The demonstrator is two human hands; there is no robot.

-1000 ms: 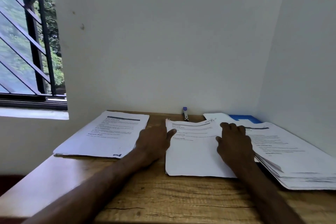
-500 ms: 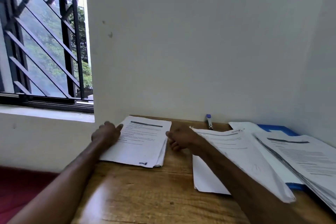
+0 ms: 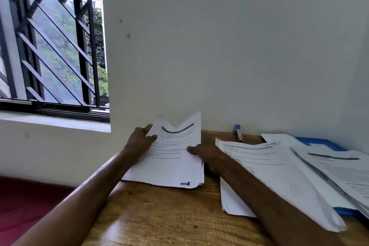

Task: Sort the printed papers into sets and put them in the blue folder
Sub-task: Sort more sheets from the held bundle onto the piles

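The blue folder lies flat at the right end of the desk, mostly covered by the right pile. Whether those sheets sit in it or on it cannot be told. The middle pile fans out just beside it. Both hands hold the left pile, 1 of 3. The left hand pinches its left edge and the right hand its right edge, thumbs on top. Its printed top page buckles, with the far edge lifted against the wall. A stapler stands behind.
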